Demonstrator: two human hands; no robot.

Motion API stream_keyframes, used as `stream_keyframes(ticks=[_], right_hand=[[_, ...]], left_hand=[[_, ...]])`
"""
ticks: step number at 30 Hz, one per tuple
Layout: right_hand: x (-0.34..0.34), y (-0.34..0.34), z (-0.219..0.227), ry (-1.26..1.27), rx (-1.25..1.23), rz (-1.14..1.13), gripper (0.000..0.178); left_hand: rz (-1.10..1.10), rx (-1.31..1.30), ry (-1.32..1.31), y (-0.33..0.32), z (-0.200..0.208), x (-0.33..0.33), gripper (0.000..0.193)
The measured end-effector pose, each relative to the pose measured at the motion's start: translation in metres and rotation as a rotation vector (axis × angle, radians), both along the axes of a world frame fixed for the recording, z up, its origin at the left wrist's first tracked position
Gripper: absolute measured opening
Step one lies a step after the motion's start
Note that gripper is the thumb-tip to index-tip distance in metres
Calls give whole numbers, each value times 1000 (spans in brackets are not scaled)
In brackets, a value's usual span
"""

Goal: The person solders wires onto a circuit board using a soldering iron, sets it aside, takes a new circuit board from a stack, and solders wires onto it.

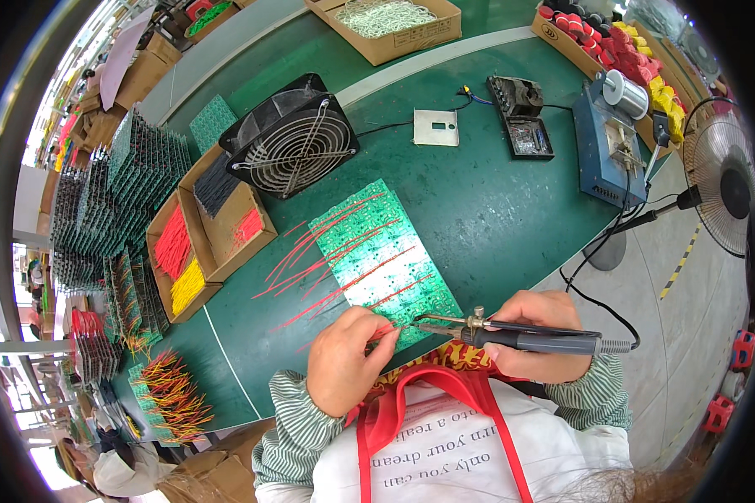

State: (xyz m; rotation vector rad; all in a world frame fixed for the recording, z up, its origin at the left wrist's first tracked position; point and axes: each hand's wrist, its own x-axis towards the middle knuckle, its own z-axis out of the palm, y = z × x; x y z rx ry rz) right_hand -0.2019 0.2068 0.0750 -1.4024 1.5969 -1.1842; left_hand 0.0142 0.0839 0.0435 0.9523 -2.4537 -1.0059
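Observation:
A green circuit board panel (424,272) lies tilted on the green table in front of me, with several rows of red wires (344,291) running across it and past its left edge. At the panel's near end, my left hand (342,359) is closed, its thumb and fingertips pinching a thin red wire. My right hand (549,308) grips a soldering iron (545,341) with a grey handle and a metal feeder tube clamped along it. The iron's tip points left and reaches the board just beside my left fingertips; the exact contact is too small to tell.
Beyond the panel's far left stands a black fan (298,147). Cardboard trays (226,239) hold red, yellow and dark wires, near stacked boards (147,151). At right are a blue soldering station (600,155) with its cable, a black box (522,117) and a standing fan (721,184).

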Motion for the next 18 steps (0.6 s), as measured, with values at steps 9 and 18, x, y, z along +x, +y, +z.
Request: stream_keyframes(ticks=[9,18], right_hand=[[-4,-1,-2,12,-19,-2,17],[-6,8,-6,-8,-56,-52,17]], left_hand=[[-9,15,-8,-1,0,0,11],[252,-301,-94,-30,27,33,5]])
